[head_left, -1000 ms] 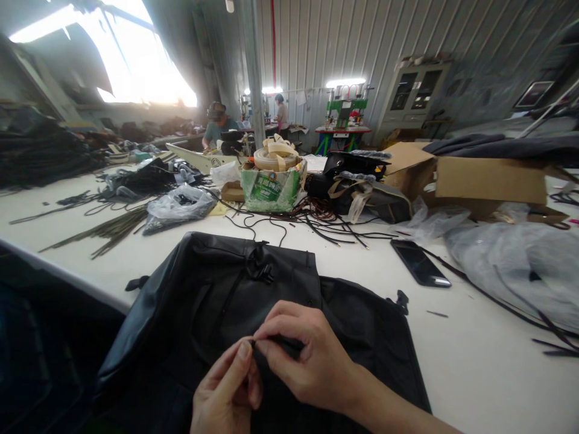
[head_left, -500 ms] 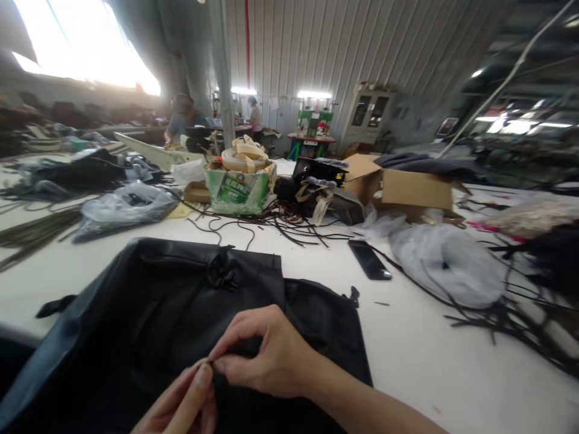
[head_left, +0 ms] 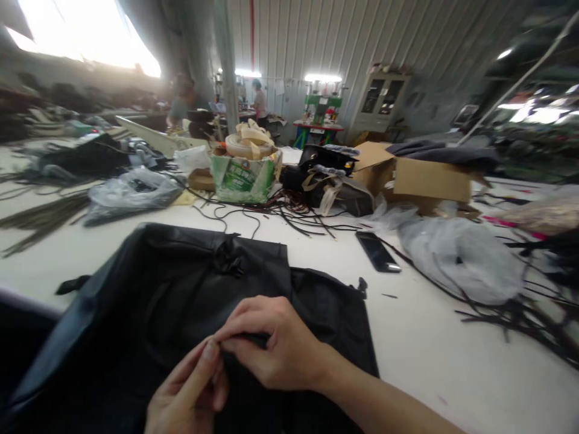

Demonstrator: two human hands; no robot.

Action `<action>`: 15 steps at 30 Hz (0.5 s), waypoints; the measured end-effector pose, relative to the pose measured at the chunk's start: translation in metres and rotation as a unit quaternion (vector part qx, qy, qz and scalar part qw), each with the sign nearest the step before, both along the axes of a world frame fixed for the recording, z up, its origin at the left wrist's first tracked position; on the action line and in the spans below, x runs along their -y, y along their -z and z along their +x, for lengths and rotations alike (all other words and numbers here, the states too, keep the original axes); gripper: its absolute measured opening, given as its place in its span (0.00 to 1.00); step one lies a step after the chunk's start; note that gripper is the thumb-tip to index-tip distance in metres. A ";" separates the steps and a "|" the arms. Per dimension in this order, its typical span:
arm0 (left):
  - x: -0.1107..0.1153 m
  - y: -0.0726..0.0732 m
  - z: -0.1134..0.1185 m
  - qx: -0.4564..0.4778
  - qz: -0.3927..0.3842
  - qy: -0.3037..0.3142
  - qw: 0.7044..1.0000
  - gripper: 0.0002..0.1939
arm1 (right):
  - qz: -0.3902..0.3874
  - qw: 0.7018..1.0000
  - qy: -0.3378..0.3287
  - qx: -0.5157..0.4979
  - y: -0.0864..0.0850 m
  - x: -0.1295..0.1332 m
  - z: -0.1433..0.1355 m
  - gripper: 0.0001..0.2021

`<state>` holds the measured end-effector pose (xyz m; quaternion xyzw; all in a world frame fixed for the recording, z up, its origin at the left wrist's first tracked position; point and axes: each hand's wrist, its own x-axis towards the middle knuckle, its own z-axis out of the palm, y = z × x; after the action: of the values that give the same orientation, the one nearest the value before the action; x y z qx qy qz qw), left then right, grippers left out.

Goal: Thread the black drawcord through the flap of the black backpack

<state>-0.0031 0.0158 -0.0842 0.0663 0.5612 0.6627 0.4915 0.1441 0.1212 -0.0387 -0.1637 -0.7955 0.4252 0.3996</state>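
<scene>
A black bag (head_left: 190,283) of smooth material, with a buckle near its top, lies across the near side of the white table. Over it, my left hand (head_left: 192,386) is pinched closed at the lower middle of the view. My right hand (head_left: 275,346) meets it from the right, thumb and forefinger also pinched, the fingertips of both hands touching. Whatever sits between the fingertips is too small to make out.
Past the bag on the white table (head_left: 425,361) are a phone (head_left: 377,252), dark cords, a green box of strap rolls (head_left: 244,178), a cardboard box (head_left: 429,181) and clear plastic bags (head_left: 456,259). Two people are in the background.
The view has shifted a little, so the bag and table items sit slightly higher and further right. Both hands remain pinched together, slightly higher in the view.
</scene>
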 end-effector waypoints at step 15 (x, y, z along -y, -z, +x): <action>-0.001 -0.018 0.014 0.030 0.025 -0.024 0.999 0.29 | -0.047 0.998 0.037 -0.024 -0.005 0.004 -0.002 0.10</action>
<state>0.0109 0.0168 -0.0664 0.0455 0.5308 0.6901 0.4899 0.1421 0.1168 -0.0338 -0.2010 -0.7586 0.4507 0.4255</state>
